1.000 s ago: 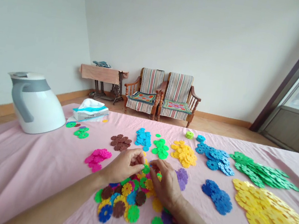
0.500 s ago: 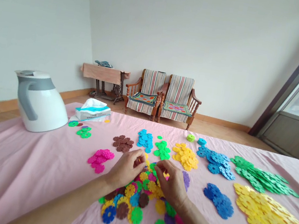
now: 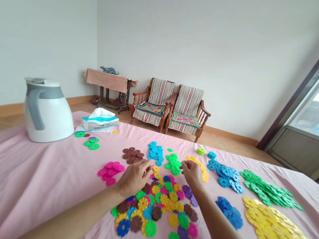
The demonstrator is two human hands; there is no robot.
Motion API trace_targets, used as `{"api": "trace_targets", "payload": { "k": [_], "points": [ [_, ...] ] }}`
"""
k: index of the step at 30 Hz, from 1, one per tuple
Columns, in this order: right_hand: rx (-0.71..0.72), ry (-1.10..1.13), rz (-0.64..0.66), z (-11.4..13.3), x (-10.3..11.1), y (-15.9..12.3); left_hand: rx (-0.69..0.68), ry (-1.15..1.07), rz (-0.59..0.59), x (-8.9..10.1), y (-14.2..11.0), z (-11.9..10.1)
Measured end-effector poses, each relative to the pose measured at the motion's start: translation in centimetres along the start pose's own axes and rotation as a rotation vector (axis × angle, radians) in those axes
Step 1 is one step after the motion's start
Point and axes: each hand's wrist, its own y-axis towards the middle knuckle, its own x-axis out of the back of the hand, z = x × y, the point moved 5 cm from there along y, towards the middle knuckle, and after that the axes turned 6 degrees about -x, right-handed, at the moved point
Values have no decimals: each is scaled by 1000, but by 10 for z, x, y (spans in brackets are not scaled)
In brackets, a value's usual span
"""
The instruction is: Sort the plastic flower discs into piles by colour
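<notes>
Discs (image 3: 165, 200) of mixed colours lie in a loose, overlapping spread on the cloth-covered counter (image 3: 62, 177), directly in front of the person. The step in hand appears to be the handling of single discs by colour. To do it well, pinch one disc at its rim between thumb and forefinger, and free it from its neighbours before lifting, since overlapping discs are likely to drag. Lower each disc flat onto its own colour, and keep the wrist raised so that it does not sweep the purple pile (image 3: 187, 191). Maintain the gap between the green pile (image 3: 174, 163) and the small yellow pile (image 3: 203, 169), which lie close together. Right grip (image 3: 193, 174): curled and nearly closed, tips just beside the right edge of the green pile, partly covering the small yellow pile; contact and any disc between the tips cannot be determined. Left grip (image 3: 135, 176): loosely curled, tips drawn together, at the left, farther edge of the spread, with the pink pile (image 3: 110, 171) to its left and the brown pile (image 3: 132, 155) just beyond; whether it holds a disc cannot be determined.
</notes>
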Motion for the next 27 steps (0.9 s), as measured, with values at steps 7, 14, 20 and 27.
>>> {"api": "trace_targets", "payload": {
  "k": [7, 14, 20, 27],
  "points": [
    [217, -63, 120, 14, 0, -54, 9, -5, -30, -3, -1, 5],
    [301, -232, 172, 27, -7, -68, 1, -36, -30, -3, -2, 7],
    [272, -229, 223, 29, -8, -64, 7, -48, -32, -5, -2, 12],
    [250, -268, 274, 33, -10, -63, 6, -54, -27, -9, -2, 14]
  ]
}}
